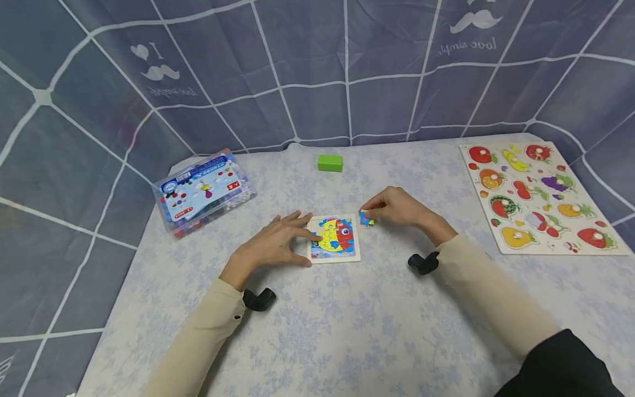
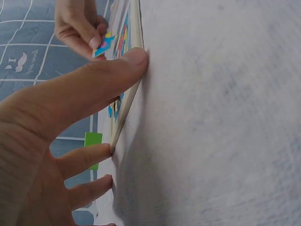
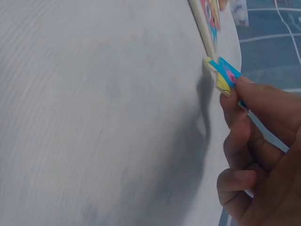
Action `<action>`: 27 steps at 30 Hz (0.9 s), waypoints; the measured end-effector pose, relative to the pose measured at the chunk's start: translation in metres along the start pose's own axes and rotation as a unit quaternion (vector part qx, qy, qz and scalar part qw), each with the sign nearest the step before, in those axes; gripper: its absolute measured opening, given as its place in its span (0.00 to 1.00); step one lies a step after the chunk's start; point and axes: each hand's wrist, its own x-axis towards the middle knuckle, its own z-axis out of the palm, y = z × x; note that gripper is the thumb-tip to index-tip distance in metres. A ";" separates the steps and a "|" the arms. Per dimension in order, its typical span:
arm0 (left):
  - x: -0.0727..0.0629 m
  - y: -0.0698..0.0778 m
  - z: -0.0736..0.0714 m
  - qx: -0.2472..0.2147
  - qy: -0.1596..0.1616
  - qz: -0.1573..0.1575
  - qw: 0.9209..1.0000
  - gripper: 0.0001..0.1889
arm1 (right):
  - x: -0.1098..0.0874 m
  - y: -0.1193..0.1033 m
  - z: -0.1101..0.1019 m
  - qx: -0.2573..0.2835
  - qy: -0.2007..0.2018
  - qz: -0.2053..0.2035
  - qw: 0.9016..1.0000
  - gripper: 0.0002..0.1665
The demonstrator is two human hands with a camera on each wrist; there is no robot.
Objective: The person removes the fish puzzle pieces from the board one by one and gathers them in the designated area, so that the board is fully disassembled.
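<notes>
A small square jigsaw puzzle (image 1: 335, 260) with a pale wooden rim lies flat on the table, showing a yellow and red fish on blue. My left hand (image 1: 273, 242) is spread at its left side, the thumb at the near left corner and one finger reaching over the picture. In the left wrist view, the thumb (image 2: 101, 77) lies along the rim. Just right of the puzzle, my right hand (image 1: 399, 208) pinches a blue and yellow puzzle piece (image 1: 365, 219) between thumb and finger. A pink spot shows on the piece in the right wrist view, close over the table.
Beyond the puzzle stands a green block (image 1: 329, 163). A clear plastic box (image 1: 205, 190) with a blue label sits at the back left. A large fruit-picture board (image 1: 541, 201) lies at the right. A grey-blue checked curtain (image 1: 317, 66) hangs behind the table.
</notes>
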 end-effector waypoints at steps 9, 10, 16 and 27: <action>0.000 0.001 -0.001 0.000 0.001 0.000 1.000 0.31 | -0.009 0.009 -0.008 -0.015 -0.011 0.016 1.000 0.14; 0.000 0.001 -0.001 -0.001 0.000 -0.002 1.000 0.31 | -0.009 0.009 -0.009 -0.016 -0.010 0.017 1.000 0.14; 0.000 0.002 -0.001 -0.004 -0.002 -0.001 1.000 0.31 | -0.007 0.008 -0.007 -0.045 0.019 0.026 0.998 0.11; 0.001 0.002 0.000 -0.002 -0.003 -0.004 1.000 0.31 | -0.003 0.002 0.000 -0.085 0.054 0.065 0.993 0.03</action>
